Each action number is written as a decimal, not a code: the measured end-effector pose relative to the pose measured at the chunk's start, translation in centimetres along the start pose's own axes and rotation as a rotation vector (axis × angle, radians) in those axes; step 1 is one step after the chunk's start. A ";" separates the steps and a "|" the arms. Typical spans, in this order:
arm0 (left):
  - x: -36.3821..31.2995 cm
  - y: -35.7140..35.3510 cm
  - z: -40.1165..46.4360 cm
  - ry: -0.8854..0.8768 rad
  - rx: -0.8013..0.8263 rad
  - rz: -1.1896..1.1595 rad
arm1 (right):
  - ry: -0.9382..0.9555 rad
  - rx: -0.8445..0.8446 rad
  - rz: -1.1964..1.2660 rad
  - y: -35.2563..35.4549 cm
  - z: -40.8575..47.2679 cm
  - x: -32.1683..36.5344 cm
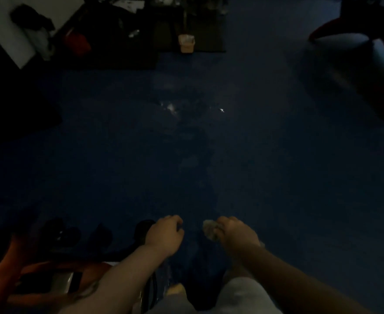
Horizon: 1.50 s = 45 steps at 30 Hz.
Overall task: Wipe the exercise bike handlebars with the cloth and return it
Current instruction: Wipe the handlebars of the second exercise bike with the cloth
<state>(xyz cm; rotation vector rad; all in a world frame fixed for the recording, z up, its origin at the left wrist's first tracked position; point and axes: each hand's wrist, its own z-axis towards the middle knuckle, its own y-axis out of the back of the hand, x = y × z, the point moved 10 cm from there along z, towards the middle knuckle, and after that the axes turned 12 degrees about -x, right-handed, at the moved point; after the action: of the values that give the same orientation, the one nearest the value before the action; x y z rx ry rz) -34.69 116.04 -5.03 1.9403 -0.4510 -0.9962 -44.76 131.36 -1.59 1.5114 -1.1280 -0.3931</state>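
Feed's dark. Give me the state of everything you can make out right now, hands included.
Cloth: bunched, held in right hand.
Right hand: grip closed on the cloth.
Left hand: fingers curled; what they hold is too dark to tell.
Bin: upright on the floor, far side.

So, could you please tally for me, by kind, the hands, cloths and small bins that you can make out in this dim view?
Hands: 2, the left hand with curled fingers and the right hand
Cloths: 1, the cloth held in the right hand
Small bins: 1, the bin on the far floor
Total: 4
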 end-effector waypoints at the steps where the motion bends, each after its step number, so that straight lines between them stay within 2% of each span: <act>1: 0.0 0.1 1.2 0.026 -0.009 -0.006 | 0.026 0.013 -0.009 0.2 1.7 0.1; 7: 1.1 1.9 8.0 0.283 -0.119 -0.114 | 0.266 0.142 -0.090 2.4 13.3 1.7; 13: 1.6 3.3 10.9 0.571 -0.233 -0.225 | 0.581 0.154 -0.118 6.3 22.4 6.9; 18: 2.7 6.1 11.4 0.737 -0.383 -0.307 | 0.781 0.222 -0.139 5.7 25.4 13.7; 24: 8.8 8.4 11.1 0.946 -0.525 -0.382 | 1.001 0.305 -0.181 2.4 27.3 22.1; 29: 12.9 11.6 13.6 1.022 -0.566 -0.405 | 1.080 0.316 -0.207 2.2 31.0 29.1; 37: 17.5 20.4 18.9 1.031 -0.694 -0.398 | 1.049 0.324 -0.071 2.6 36.6 39.5; 41: 21.2 23.3 20.4 1.111 -0.748 -0.409 | 1.144 0.377 -0.076 0.3 38.2 45.3; 45: 25.3 26.5 19.9 1.251 -0.890 -0.433 | 1.289 0.430 -0.126 -1.5 39.3 52.1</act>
<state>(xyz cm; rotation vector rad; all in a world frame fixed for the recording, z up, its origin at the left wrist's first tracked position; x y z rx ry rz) -33.01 74.63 -0.46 1.4352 0.9858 -0.0002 -49.10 66.32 2.97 1.7243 -0.0670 0.7347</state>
